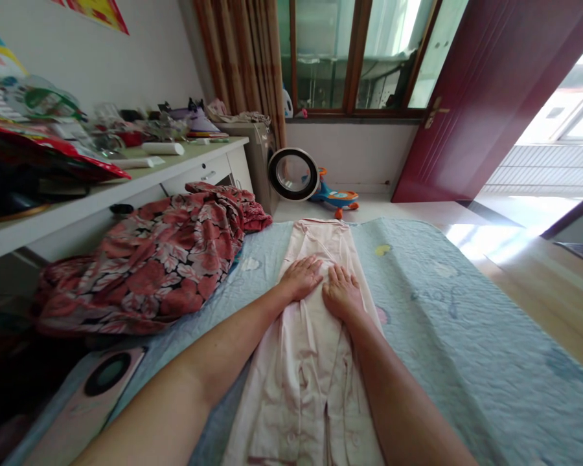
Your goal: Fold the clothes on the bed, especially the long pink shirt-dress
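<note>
A pale pink garment (315, 362) lies stretched out lengthwise on a light blue quilted bedspread (442, 310). My left hand (301, 277) rests flat on it with fingers spread, palm down. Right beside it, my right hand (341, 290) also lies flat on the cloth, fingers stretched forward. The two hands nearly touch at the middle of the garment. Both forearms reach in from the near edge. Neither hand holds anything.
A crumpled red floral cloth (150, 259) is heaped on the bed's left. A phone (94, 398) lies near the left corner. A cluttered white desk (126, 178) runs along the left wall. Beyond the bed stand a round fan (294, 175), a toy ride-on car (337, 197) and an open dark red door (476, 97).
</note>
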A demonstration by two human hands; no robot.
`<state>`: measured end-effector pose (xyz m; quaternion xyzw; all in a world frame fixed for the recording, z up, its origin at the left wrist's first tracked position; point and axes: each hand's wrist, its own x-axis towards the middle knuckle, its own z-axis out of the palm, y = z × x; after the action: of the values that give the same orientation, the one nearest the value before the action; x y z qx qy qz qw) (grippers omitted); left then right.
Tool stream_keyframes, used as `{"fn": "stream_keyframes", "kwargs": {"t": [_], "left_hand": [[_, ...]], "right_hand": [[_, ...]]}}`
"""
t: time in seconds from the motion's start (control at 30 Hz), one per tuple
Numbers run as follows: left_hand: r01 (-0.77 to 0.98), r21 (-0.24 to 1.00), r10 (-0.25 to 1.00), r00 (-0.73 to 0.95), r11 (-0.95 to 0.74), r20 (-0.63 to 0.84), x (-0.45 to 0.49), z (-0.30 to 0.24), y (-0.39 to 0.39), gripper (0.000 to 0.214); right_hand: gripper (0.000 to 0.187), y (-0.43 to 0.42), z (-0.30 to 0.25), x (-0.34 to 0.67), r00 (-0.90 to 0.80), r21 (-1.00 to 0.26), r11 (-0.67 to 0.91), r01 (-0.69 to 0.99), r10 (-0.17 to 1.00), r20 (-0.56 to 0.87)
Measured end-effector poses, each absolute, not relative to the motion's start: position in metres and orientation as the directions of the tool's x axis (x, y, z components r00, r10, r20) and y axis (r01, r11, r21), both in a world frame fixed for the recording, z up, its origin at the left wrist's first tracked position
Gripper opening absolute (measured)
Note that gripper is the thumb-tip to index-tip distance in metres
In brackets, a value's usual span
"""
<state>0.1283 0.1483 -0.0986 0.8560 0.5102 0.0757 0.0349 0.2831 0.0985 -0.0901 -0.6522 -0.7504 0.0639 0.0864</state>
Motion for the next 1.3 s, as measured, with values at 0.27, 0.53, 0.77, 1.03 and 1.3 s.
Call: {"fn": "stream_keyframes", "kwargs": {"t": [0.27,0.53,0.77,1.03,1.3], "left_hand": [[0.873,0.154,0.886,0.452,-0.463,0.103,0.129,-0.101,0.148,0.056],[0.866,0.162,0.88,0.457,-0.473,0.126,0.127,-0.106,0.149,0.059],[0.852,0.224,0.881,0.459,-0.473,0.114,0.125,-0.105,0.148,0.054],[0.713,0.654,0.965,0.142,-0.253,0.219,0.113,-0.087,0.199,0.04],[0.652,0.756,0.987,-0.086,-0.049,0.138,0.11,-0.078,0.284,0.027]], "right_hand": [[0.058,0.099,-0.091,0.283,-0.135,-0.205,0.144,0.968,0.989,0.058],[0.054,0.1,-0.084,0.283,-0.172,-0.323,0.252,0.912,0.951,0.256],[0.039,0.099,-0.081,0.282,-0.221,-0.358,0.284,0.889,0.953,0.209],[0.043,0.094,-0.075,0.279,-0.23,-0.298,0.272,0.915,0.959,0.166],[0.044,0.094,-0.074,0.277,-0.207,-0.29,0.248,0.924,0.964,0.167]]}}
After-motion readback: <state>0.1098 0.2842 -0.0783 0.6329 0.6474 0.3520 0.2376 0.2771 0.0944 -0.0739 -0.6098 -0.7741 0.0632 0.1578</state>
